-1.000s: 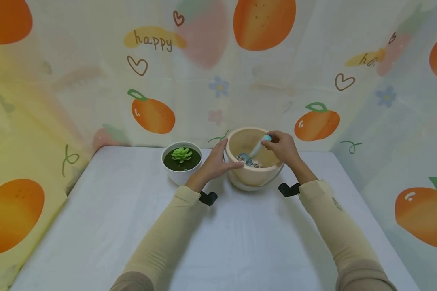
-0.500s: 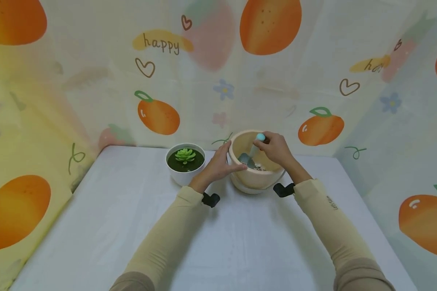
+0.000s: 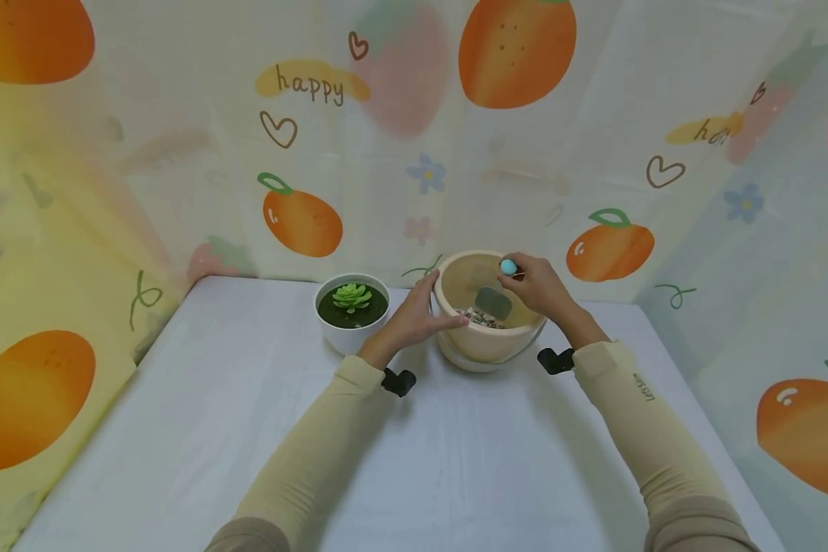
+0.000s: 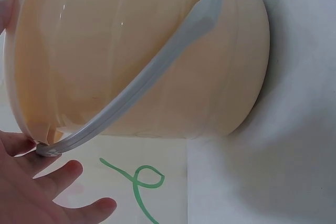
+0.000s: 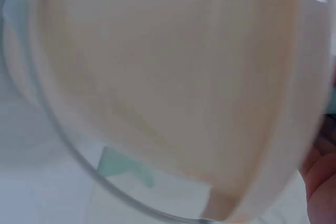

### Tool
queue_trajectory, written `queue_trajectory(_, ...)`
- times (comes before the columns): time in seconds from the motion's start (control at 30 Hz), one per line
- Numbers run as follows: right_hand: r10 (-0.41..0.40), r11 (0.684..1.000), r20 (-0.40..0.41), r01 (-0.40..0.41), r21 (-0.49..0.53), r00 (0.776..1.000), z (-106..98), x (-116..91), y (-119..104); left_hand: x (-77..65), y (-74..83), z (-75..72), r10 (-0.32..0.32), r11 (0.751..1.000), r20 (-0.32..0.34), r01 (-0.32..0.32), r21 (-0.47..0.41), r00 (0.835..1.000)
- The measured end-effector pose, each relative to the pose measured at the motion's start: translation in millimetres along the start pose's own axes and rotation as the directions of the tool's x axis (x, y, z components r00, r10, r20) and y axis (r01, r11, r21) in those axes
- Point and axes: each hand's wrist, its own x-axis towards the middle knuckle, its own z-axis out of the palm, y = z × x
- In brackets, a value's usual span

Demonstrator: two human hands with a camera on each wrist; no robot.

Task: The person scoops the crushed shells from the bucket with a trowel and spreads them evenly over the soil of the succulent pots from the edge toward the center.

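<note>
A cream bucket (image 3: 490, 343) with a pale grey bail handle (image 4: 136, 90) stands upright at the back of the table. My left hand (image 3: 414, 318) rests on its left side, thumb along the near rim, other fingers straight and spread by the handle joint. Over the right rim, my right hand (image 3: 534, 285) grips a small trowel by its light-blue-ended handle (image 3: 508, 267). The grey trowel blade (image 3: 493, 303) is inside the bucket, tilted above loose grey-white bits (image 3: 479, 316) at the bottom. The right wrist view shows mostly the bucket wall, blurred.
A white pot (image 3: 348, 337) with dark soil and a green succulent (image 3: 352, 297) stands just left of the bucket, close to my left forearm. A white cloth covers the table (image 3: 414, 468). A fruit-patterned curtain (image 3: 372, 207) rises directly behind.
The trowel's blade has turned and lifted off the bits, moving right within the bucket, with its handle end now facing me. My left hand stays at the bucket's side.
</note>
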Motion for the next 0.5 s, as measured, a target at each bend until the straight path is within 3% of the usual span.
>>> queue_trajectory(0.23,-0.023,0.995,0.066,0.029,-0.1,0.998,9,1,4,-0.2,-0.9,0.2,-0.004,1.0,0.006,0.004,0.002,1.0)
queue_trajectory(0.5,0.039,0.986,0.069,-0.027,-0.162,0.997,12,6,8,-1.0,-0.9,4.0,0.0,1.0,-0.003,0.0,0.001,1.0)
